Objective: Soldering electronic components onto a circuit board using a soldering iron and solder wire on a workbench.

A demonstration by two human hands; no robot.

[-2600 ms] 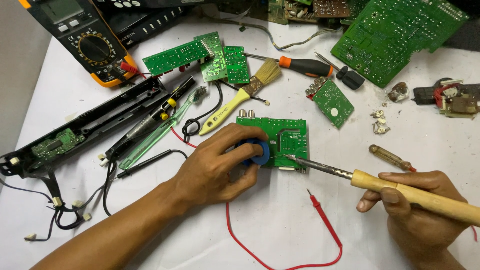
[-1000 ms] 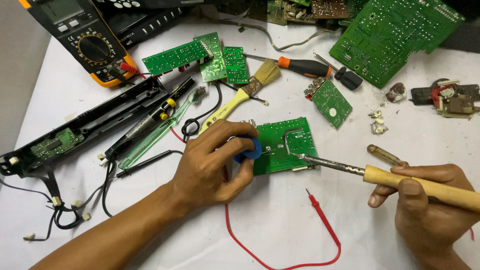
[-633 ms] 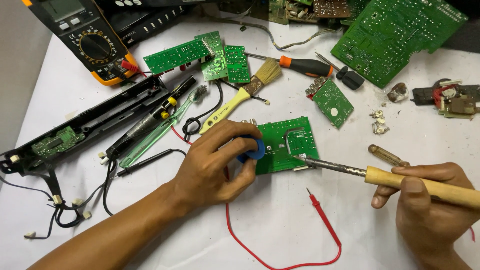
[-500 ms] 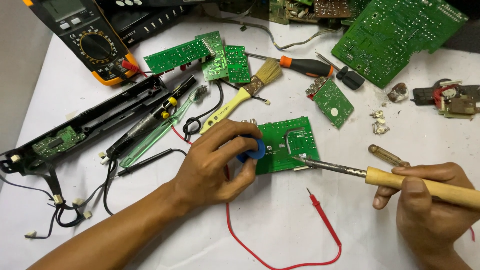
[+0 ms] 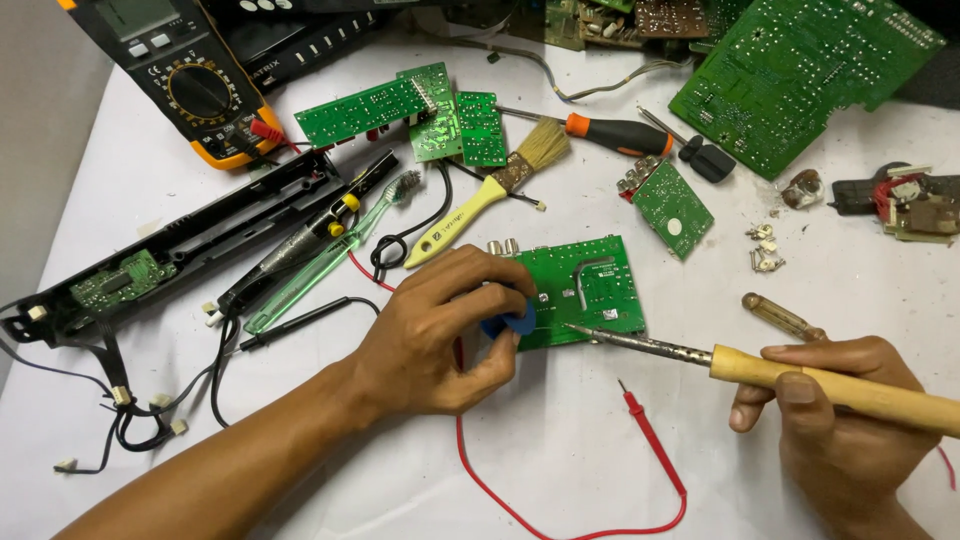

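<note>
Two bare hands are working on the white bench: left hand (image 5: pixel 430 340) pinching a small blue part (image 5: pixel 510 323) against the green rectangular circuit board (image 5: pixel 585 290), right hand (image 5: pixel 850 425) gripping the wooden-handled soldering iron (image 5: pixel 800 378).

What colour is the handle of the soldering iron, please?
The soldering iron has a light wooden, tan-yellow handle, held in the right hand; head view.

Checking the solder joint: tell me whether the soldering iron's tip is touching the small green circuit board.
Touching. In the head view the soldering iron, held in the right hand, lays its metal tip on the lower edge of the small green circuit board; no gap shows.
</note>
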